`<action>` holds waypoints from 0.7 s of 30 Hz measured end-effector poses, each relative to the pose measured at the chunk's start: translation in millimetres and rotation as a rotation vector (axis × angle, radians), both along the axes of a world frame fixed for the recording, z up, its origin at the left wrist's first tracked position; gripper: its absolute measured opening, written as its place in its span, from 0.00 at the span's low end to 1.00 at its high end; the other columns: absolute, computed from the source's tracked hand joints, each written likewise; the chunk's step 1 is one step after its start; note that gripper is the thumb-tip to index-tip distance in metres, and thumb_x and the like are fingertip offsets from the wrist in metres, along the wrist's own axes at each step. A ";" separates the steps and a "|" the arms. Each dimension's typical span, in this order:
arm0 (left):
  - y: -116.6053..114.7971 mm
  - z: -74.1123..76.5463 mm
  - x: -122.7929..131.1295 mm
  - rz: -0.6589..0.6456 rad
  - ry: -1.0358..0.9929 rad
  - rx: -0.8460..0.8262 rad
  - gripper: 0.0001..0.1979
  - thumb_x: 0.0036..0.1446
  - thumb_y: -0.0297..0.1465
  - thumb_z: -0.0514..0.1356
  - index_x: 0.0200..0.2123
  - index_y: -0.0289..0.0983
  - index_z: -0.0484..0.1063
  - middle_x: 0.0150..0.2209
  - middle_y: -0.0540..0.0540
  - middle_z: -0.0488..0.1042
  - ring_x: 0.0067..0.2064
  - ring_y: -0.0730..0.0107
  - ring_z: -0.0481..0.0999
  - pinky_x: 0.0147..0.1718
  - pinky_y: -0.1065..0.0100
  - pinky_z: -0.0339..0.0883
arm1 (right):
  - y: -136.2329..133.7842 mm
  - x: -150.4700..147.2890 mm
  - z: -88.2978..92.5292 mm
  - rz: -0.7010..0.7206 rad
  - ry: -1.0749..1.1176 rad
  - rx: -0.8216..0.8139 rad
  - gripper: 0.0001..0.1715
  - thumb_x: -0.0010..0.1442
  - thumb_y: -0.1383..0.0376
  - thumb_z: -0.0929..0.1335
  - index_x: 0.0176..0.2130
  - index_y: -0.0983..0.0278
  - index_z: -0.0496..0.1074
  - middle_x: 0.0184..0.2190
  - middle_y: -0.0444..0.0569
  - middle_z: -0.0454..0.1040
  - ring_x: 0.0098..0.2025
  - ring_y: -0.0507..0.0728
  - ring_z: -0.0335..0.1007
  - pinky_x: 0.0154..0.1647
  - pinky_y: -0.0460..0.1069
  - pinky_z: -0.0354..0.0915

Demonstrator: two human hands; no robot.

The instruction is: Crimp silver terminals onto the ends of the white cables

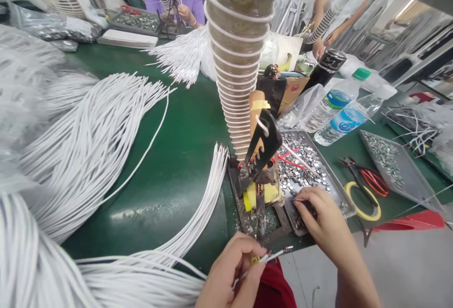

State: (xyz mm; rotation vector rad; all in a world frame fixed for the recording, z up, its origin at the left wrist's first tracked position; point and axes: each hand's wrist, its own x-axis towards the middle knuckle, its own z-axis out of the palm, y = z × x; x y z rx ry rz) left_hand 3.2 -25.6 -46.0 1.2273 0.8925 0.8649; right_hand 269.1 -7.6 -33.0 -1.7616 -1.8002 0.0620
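Note:
My left hand (231,270) is closed on a white cable (264,258) near its end. The cable's tip is split into thin leads, and a small metal piece sits at the end of one. Fingers of my right hand (323,213) are pinched together over a small dark tray (300,227); what they hold, if anything, I cannot make out. Beside it is a large grey tray (338,190) of small shiny metal pieces (311,154). Between my hands and the hose stands a soldering stand (260,204) with a yellow sponge (267,192) and a black metal bracket (264,140).
A ribbed hose (242,53) hangs over the green table (148,209). Bundles of white cables (106,124) cover the left side. Pliers (357,176), a tape roll (373,211) and water bottles (348,119) lie right. A person in purple (198,4) works opposite.

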 end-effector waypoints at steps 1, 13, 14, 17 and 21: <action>1.8 2.1 -0.9 -0.011 -0.016 -0.015 0.11 0.72 0.43 0.60 0.42 0.45 0.80 0.32 0.53 0.68 0.30 0.68 0.66 0.33 0.70 0.61 | -3.5 -4.5 2.0 0.004 0.014 -0.001 0.13 0.73 0.57 0.67 0.38 0.60 0.76 0.36 0.50 0.81 0.38 0.58 0.80 0.39 0.52 0.75; 13.2 23.6 0.6 0.066 -0.129 -0.118 0.09 0.67 0.34 0.67 0.32 0.40 0.78 0.35 0.49 0.71 0.33 0.68 0.68 0.35 0.70 0.63 | -31.5 -76.7 27.9 0.311 0.282 0.099 0.04 0.70 0.69 0.69 0.42 0.59 0.75 0.31 0.43 0.81 0.30 0.52 0.80 0.39 0.46 0.76; 13.0 25.0 1.3 0.059 -0.159 -0.159 0.10 0.67 0.35 0.67 0.32 0.40 0.78 0.35 0.49 0.72 0.33 0.68 0.69 0.36 0.70 0.64 | -30.3 -78.5 28.7 0.322 0.286 0.105 0.04 0.70 0.69 0.69 0.42 0.59 0.75 0.31 0.43 0.81 0.30 0.52 0.80 0.38 0.46 0.76; 12.5 29.9 3.1 0.059 -0.228 -0.310 0.11 0.63 0.35 0.71 0.31 0.39 0.76 0.33 0.50 0.74 0.34 0.69 0.71 0.37 0.73 0.67 | -28.1 -81.7 31.2 0.337 0.279 0.134 0.04 0.70 0.69 0.69 0.42 0.60 0.75 0.30 0.43 0.80 0.30 0.50 0.78 0.37 0.44 0.75; 13.8 37.3 4.7 0.081 -0.274 -0.434 0.13 0.60 0.35 0.74 0.30 0.38 0.74 0.35 0.50 0.77 0.36 0.71 0.75 0.39 0.76 0.70 | -35.3 -82.7 27.5 0.281 0.251 0.170 0.08 0.69 0.72 0.68 0.43 0.61 0.77 0.32 0.44 0.79 0.31 0.50 0.78 0.38 0.44 0.77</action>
